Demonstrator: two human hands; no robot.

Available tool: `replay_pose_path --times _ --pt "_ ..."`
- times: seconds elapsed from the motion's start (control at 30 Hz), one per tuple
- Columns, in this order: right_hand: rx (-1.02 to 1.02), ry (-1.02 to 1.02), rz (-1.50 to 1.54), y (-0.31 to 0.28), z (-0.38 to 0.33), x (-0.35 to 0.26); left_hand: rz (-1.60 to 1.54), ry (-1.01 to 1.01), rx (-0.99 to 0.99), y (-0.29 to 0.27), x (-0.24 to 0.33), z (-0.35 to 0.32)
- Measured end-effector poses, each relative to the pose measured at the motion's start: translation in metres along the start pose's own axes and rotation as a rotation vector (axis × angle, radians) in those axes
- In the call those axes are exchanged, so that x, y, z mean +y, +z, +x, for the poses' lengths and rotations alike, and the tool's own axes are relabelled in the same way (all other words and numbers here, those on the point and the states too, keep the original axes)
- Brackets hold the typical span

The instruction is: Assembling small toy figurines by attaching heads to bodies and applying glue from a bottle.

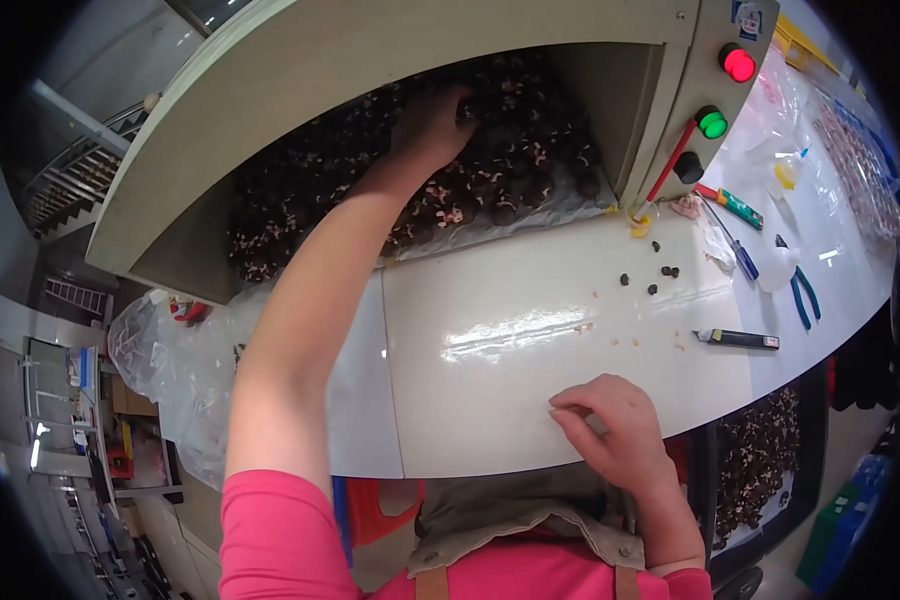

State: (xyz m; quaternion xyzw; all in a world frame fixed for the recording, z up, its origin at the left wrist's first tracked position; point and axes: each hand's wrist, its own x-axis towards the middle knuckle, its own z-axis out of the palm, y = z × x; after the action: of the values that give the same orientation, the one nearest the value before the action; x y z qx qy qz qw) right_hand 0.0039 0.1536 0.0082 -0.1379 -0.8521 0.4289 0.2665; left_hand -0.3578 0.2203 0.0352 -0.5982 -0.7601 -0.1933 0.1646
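Note:
My left hand [432, 128] reaches deep into the beige metal box [370, 70], over a thick spread of small dark round pieces with pale pink bits [460, 195]. Its thumb and forefinger curve apart, with dark pieces showing in the gap. Some of its fingers are hidden by the hand itself. Just above the near edge of the white table [470, 420] is my right hand [618, 430]. Its fingers curl, and thumb tip and fingertips come close together. Whatever may be between them is too small to make out.
Several dark crumbs [653, 289] lie on the tabletop. To the right are a black-handled cutter knife [738, 340], blue-green pliers [805, 298] and a blue screwdriver [742, 258]. Clear plastic bags [180, 360] lie at left. A black crate [770, 470] of similar pieces stands below right.

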Motion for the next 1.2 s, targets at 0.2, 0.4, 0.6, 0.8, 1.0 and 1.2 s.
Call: replay_pose_path --times 0.2,0.4,0.6,0.8,1.0,1.2 --pt "0.001 0.065 0.069 0.009 -0.003 -0.003 -0.012 -0.101 0.028 -0.004 0.001 -0.006" --pt "0.034 0.064 0.065 0.003 -0.012 0.007 -1.048 -0.241 -0.288 -0.094 0.106 -0.101" --pt "0.108 0.129 0.382 -0.001 -0.05 0.004 -1.578 -0.504 -0.857 -0.132 0.195 -0.258" --pt "-0.008 0.213 0.349 0.013 -0.12 0.008 -1.769 -0.978 -0.688 -0.074 0.231 -0.324" --pt "0.018 0.324 0.376 0.023 -0.15 0.004 -1.881 -1.097 -0.68 -0.074 0.246 -0.321" --pt "-0.039 0.307 0.35 0.02 -0.146 -0.003 -1.784 -0.991 -0.646 -0.08 0.248 -0.323"
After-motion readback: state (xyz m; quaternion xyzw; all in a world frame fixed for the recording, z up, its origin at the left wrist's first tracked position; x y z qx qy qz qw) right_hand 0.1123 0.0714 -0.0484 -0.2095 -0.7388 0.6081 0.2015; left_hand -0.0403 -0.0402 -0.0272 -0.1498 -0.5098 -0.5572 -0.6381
